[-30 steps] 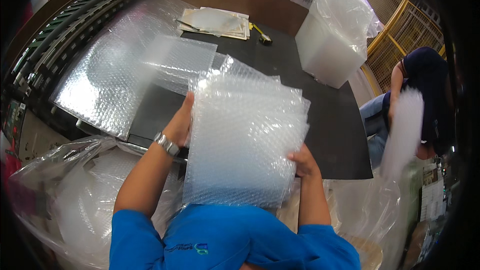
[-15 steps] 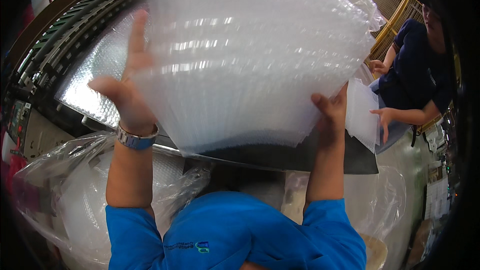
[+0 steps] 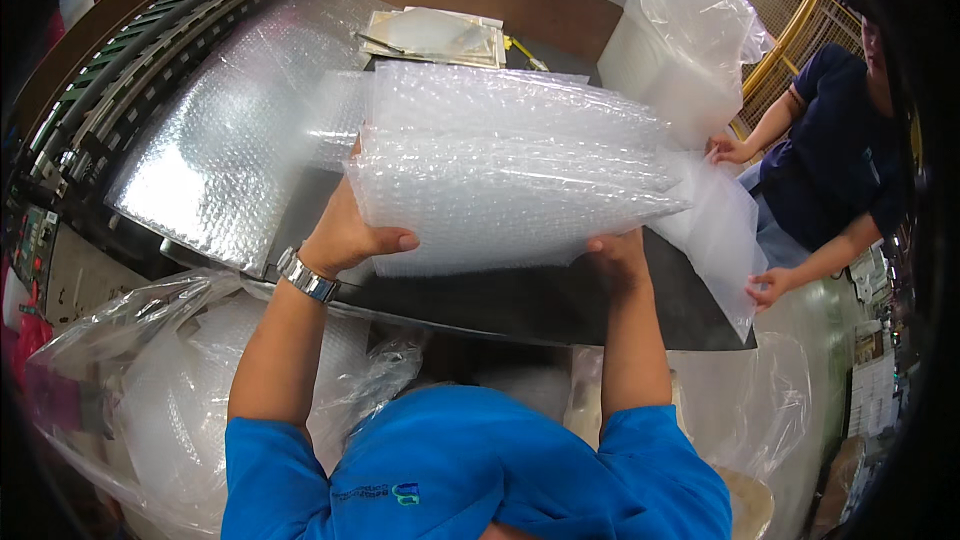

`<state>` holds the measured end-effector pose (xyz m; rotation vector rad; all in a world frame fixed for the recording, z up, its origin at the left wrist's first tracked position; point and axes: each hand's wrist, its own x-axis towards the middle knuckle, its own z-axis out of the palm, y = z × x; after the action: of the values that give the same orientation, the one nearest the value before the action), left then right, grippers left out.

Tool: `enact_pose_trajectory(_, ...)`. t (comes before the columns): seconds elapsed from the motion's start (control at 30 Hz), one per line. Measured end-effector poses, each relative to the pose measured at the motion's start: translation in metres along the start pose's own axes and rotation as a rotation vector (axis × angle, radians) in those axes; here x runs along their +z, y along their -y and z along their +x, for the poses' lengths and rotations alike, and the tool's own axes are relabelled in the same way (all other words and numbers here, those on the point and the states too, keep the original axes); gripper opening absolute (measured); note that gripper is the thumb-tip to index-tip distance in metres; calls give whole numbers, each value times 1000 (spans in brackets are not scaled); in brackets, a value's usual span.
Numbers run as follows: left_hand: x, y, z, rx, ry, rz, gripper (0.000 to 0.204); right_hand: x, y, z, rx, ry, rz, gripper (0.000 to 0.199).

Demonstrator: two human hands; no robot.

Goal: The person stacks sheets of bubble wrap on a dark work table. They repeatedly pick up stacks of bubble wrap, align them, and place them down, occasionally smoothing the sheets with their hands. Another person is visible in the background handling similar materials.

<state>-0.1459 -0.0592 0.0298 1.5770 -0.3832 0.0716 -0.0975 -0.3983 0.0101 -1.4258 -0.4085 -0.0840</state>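
Observation:
A clear stack of bubble wrap sheets [image 3: 510,190] lies bent over the dark tabletop [image 3: 480,305], its layers fanned at the right end. My left hand [image 3: 347,228] grips its left end, thumb on the near face and fingers hidden behind. At the near right edge, my right hand [image 3: 623,256] also holds the stack, with the thumb showing and the other fingers mostly out of sight. More bubble wrap sheets [image 3: 215,160], silvery in the light, lie flat left of my left hand.
At the right a co-worker [image 3: 835,150] in dark blue holds other bubble wrap [image 3: 722,230]. A pale flat tray [image 3: 435,38] sits at the back. A roller conveyor [image 3: 130,45] runs along the far left. Large clear plastic bags [image 3: 180,390] hang below the table's near edge.
The bubble wrap stack has come down from in front of me to the tabletop. My left hand, spread beside it before, now grips its left end. The co-worker's hands now hold bubble wrap.

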Motion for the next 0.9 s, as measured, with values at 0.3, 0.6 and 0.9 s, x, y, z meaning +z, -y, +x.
enact_pose_trajectory(0.3, 14, -7, 15, -29, 34, -280, 88, -19, -33, 22, 97, 134, 50, 102)
enact_pose_trajectory(0.6, -14, -10, -23, -141, 129, -99, 79, -26, -19, 21, -218, 30, 163, 107)
enact_pose_trajectory(0.9, 7, 5, -20, 63, -164, -59, 83, -17, -30, -3, -64, 52, 171, 112)
